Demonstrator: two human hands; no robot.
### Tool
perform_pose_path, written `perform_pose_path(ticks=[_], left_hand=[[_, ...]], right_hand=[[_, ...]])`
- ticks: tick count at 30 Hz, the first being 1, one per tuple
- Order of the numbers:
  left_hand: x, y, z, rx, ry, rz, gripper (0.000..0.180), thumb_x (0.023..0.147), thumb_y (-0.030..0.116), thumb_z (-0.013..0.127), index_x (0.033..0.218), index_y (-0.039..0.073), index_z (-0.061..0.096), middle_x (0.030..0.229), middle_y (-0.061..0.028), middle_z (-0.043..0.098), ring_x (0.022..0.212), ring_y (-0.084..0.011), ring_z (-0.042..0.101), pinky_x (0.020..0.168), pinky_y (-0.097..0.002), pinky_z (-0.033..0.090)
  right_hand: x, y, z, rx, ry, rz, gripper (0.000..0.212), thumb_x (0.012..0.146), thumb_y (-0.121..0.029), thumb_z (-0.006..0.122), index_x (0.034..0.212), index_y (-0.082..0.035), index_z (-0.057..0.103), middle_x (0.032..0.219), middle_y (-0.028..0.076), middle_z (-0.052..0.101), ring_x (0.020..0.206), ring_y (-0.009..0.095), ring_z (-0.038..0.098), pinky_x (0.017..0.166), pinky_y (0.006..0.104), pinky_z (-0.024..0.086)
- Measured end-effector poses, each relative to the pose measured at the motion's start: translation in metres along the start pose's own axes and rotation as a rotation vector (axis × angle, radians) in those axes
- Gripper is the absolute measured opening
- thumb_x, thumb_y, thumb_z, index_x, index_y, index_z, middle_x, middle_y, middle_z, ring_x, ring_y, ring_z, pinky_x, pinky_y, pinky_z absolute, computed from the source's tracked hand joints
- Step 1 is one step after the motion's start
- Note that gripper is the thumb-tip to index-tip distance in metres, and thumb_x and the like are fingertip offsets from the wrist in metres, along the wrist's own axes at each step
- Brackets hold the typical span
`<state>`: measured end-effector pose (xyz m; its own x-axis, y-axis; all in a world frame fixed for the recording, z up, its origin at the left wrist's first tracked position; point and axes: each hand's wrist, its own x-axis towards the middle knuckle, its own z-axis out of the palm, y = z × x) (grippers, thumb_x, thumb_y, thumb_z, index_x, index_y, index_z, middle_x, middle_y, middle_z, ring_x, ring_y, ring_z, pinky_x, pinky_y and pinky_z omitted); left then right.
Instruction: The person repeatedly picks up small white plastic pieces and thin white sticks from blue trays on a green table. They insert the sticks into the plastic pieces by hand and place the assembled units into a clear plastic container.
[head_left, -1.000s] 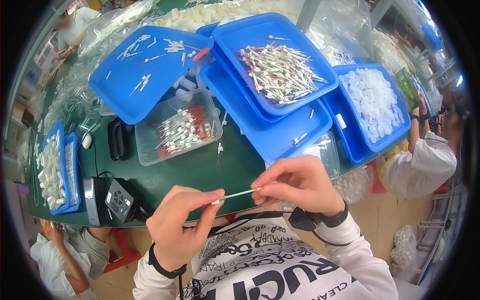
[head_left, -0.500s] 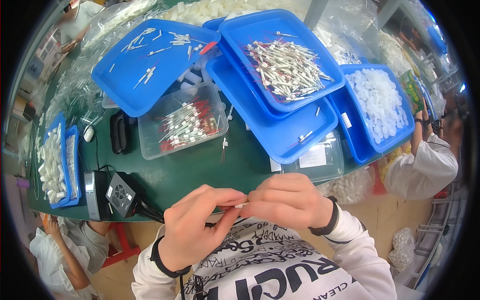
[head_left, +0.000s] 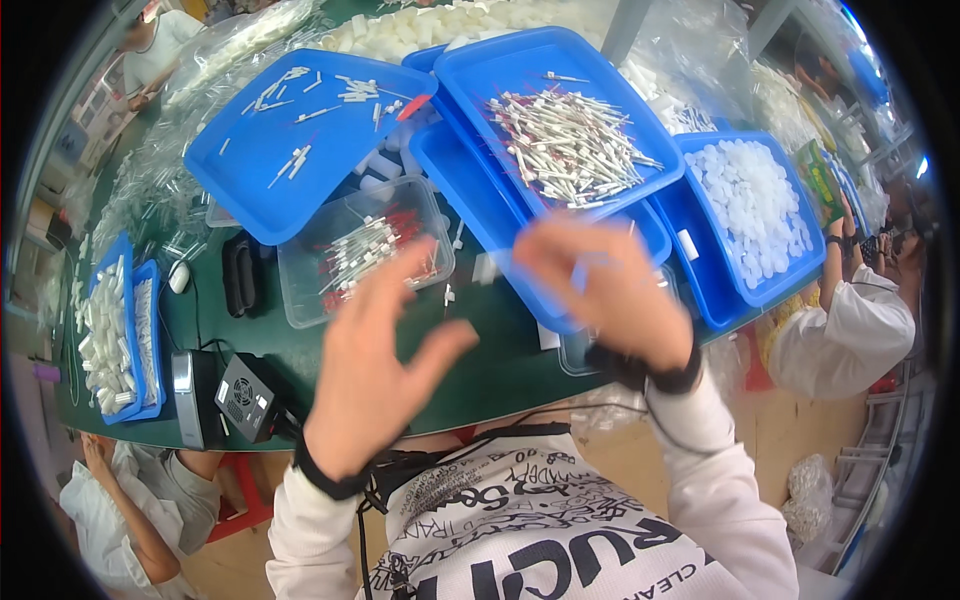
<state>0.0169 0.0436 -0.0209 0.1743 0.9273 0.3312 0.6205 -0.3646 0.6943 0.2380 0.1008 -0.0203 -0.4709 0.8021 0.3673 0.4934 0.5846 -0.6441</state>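
Note:
My left hand (head_left: 372,370) hovers over the near edge of the table, thumb spread away from the fingers and nothing seen in its grasp. Just beyond its fingertips is a clear plastic box (head_left: 300,310) of thin white sticks with red wires (head_left: 372,250). Motion blurs my right hand (head_left: 620,290), which reaches over the lower blue tray (head_left: 470,200); whether its fingers hold anything is not visible. Above that hand, the upper blue tray (head_left: 660,130) bears a heap of white sticks with reddish wires (head_left: 570,140).
At left, a tilted blue tray (head_left: 240,170) carries a few sticks. A blue tray of white translucent pieces (head_left: 750,210) stands at right. A black case (head_left: 240,275), a small black device with a fan (head_left: 250,395) and blue trays of white tubes (head_left: 105,350) lie at left. Other people sit nearby.
My hands were together near the table's edge, fingers around a small white piece. They have parted and moved forward, the right toward the stacked trays; the white piece no longer shows.

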Motion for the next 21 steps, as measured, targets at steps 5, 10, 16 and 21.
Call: perform_pose_path(ticks=[5,10,16,21], left_hand=[[0.034,-0.070,0.001,0.368,0.016,-0.133,0.015,0.084,0.010,0.064,0.095,0.001,0.069,0.087,-0.0153,0.067,0.086,-0.0342,0.064,0.075,-0.0409,0.050],[0.046,-0.073,0.003,0.425,-0.077,-0.235,0.015,0.075,0.010,0.070,0.088,0.003,0.072,0.078,-0.0151,0.069,0.069,-0.0296,0.065,0.067,-0.0363,0.050],[0.043,-0.091,0.003,0.493,-0.081,-0.156,0.013,0.076,0.010,0.070,0.085,0.001,0.066,0.078,-0.0121,0.067,0.067,-0.0306,0.063,0.065,-0.0397,0.049],[0.044,-0.084,0.006,0.400,0.048,-0.078,0.010,0.080,0.005,0.067,0.084,0.000,0.060,0.081,-0.0108,0.064,0.065,-0.0253,0.061,0.061,-0.0362,0.047]], right_hand=[[0.061,0.078,-0.039,-0.438,0.223,0.038,0.021,0.084,-0.024,0.067,0.100,-0.011,0.070,0.093,0.014,0.063,0.090,0.030,0.063,0.076,0.0380,0.049],[0.048,0.079,-0.047,-0.363,0.319,0.025,0.022,0.082,-0.025,0.070,0.097,-0.009,0.072,0.096,0.012,0.065,0.091,0.030,0.063,0.079,0.0362,0.050],[-0.022,0.062,-0.094,-0.279,-0.095,0.597,0.019,0.079,-0.017,0.071,0.091,-0.002,0.071,0.079,0.016,0.069,0.070,0.028,0.066,0.069,0.0341,0.052],[-0.046,0.105,-0.070,-0.470,-0.040,0.405,0.015,0.075,-0.011,0.070,0.089,-0.005,0.074,0.077,0.013,0.069,0.073,0.029,0.067,0.071,0.0380,0.053]])
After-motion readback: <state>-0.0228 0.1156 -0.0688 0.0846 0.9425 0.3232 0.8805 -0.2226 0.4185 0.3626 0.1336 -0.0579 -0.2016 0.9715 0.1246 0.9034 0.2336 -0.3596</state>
